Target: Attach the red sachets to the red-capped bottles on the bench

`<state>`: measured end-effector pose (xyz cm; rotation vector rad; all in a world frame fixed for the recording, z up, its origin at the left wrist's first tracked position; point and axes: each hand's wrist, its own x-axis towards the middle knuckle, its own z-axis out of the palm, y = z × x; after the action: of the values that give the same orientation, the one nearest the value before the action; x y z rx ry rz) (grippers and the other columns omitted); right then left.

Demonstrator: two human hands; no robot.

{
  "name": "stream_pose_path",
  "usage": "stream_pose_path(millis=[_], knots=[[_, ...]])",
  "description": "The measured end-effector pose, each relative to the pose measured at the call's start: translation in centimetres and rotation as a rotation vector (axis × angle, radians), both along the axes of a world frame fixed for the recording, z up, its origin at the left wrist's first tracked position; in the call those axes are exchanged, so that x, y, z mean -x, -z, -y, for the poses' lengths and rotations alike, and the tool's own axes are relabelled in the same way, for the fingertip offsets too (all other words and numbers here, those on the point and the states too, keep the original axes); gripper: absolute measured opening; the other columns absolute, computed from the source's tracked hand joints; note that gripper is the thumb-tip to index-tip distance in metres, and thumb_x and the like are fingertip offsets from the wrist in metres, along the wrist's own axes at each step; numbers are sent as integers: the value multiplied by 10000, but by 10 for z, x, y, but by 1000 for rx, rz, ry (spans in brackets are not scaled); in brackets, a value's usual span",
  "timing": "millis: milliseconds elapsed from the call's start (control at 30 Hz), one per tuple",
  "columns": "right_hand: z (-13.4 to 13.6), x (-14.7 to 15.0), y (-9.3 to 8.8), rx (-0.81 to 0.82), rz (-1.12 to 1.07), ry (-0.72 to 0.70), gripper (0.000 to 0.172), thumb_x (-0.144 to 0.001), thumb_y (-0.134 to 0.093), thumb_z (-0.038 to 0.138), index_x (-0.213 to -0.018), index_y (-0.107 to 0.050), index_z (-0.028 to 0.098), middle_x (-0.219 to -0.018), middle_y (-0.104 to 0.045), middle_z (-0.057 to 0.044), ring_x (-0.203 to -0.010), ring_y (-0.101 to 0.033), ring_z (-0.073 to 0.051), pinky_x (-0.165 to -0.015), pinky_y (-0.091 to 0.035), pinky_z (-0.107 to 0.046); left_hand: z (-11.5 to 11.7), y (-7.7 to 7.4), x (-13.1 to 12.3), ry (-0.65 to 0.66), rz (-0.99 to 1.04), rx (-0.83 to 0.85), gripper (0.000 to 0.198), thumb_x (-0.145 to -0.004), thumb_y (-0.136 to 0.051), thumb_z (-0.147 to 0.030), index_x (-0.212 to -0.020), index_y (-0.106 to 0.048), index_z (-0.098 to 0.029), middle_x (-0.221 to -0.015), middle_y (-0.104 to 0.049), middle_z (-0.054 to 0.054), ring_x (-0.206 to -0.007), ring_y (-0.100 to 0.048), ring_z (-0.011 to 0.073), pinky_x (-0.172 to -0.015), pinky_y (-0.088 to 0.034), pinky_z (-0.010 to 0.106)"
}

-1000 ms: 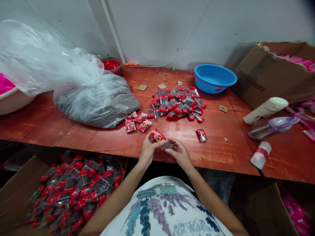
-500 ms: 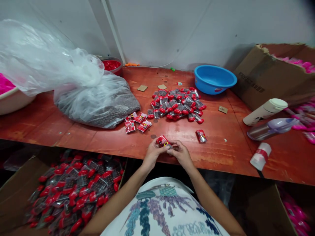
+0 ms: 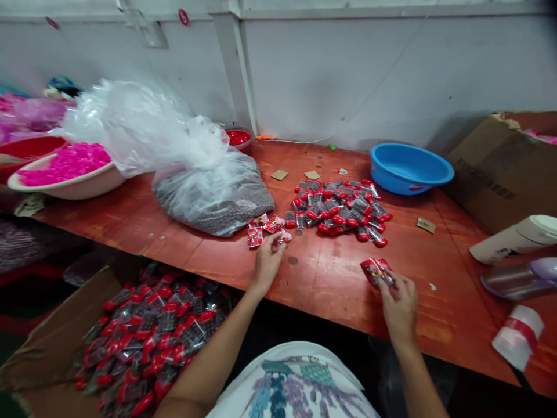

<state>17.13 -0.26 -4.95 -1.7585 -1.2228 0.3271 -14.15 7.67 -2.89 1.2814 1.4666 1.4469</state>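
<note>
My left hand (image 3: pixel 266 268) reaches to a small group of red printed packets (image 3: pixel 255 237) beside the clear bag. Its fingertips are closed on one small red packet (image 3: pixel 281 240), partly hidden by the fingers. To the right, near the table's front edge, my right hand (image 3: pixel 399 307) pinches a shiny red packet (image 3: pixel 373 269) between thumb and fingers. Whether a second packet lies under it, I cannot tell. Beyond the hands is a pile of small clear containers (image 3: pixel 339 209) with red caps and dark contents.
A tied clear bag (image 3: pixel 213 197) of dark beads sits left of the pile. A blue basin (image 3: pixel 409 168) and a cardboard box (image 3: pixel 491 168) stand at the right, with a white bottle (image 3: pixel 513 238) nearby. An open carton (image 3: pixel 56 348) of red-capped containers is below the table's left edge.
My hands have moved apart from a shared hold on one packet. The left went to the packet group, the right to where a lone packet lay. The view has turned left.
</note>
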Motion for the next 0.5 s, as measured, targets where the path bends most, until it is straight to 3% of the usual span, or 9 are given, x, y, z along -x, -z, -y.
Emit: stream_pose_path(millis=[67,133,267,400,500], knots=[[-2,10,-3,-64,118,-34,394,-831,-536,432,-1117,-643,183,-1115,-550,-128,-1063,-521,-284,-950,-408,-480,-9,1,14,-28,-153,-37,372,-707,-692,-237,-1078,-670,-213,-1073,-651,100,-988,-584,247,-941,-405,440],[-6,35,-8,-76,88,-216,335,-869,-498,393,-1098,-645,199,-1093,-565,-120,-1056,-530,-268,-936,-431,-459,-11,5,20,1,-231,-49,417,-664,-710,-173,-1077,-674,-220,-1063,-664,96,-1013,-576,267,-971,-373,470],[-27,100,-16,-6,-59,-606,252,-897,-479,327,-1060,-660,263,-1045,-613,-86,-1001,-571,-241,-899,-473,-416,-1,13,25,132,-193,-39,377,-659,-633,-61,-966,-716,-263,-984,-703,64,-987,-590,266,-969,-385,479],[-64,149,-14,-43,-48,-809,283,-898,-469,270,-1116,-649,284,-1082,-640,-77,-1043,-568,-243,-954,-440,-444,14,18,38,317,-154,-52,397,-687,-532,-25,-898,-737,-291,-973,-717,38,-1030,-600,250,-998,-387,480],[-88,171,-8,-17,8,-943,337,-884,-471,210,-1173,-624,294,-1172,-613,-67,-1108,-540,-237,-983,-414,-449,24,18,49,307,-165,-96,425,-682,-499,2,-870,-740,-292,-1033,-707,29,-1131,-567,245,-1047,-349,483]])
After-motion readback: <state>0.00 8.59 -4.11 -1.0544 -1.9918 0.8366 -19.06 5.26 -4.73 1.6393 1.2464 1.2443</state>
